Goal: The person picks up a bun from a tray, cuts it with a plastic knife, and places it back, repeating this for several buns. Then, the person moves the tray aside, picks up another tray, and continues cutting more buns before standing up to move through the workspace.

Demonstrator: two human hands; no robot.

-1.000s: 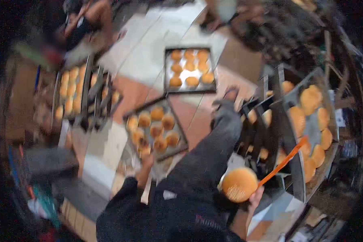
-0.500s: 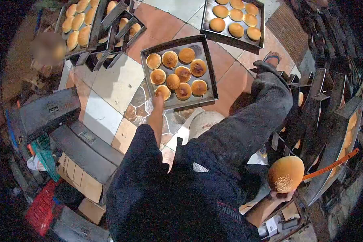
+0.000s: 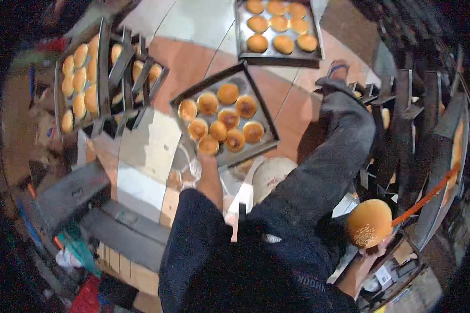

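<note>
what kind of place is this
Most likely a bakery work area: metal trays of golden buns lie on the tiled floor, more loaded trays stand stacked at the left, and the right hand holds a big bun.

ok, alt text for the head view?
From above: a seated person's right hand holds a large sesame bun while the left hand reaches a tray of browned buns on the tiled floor. A second tray lies beyond.
</note>
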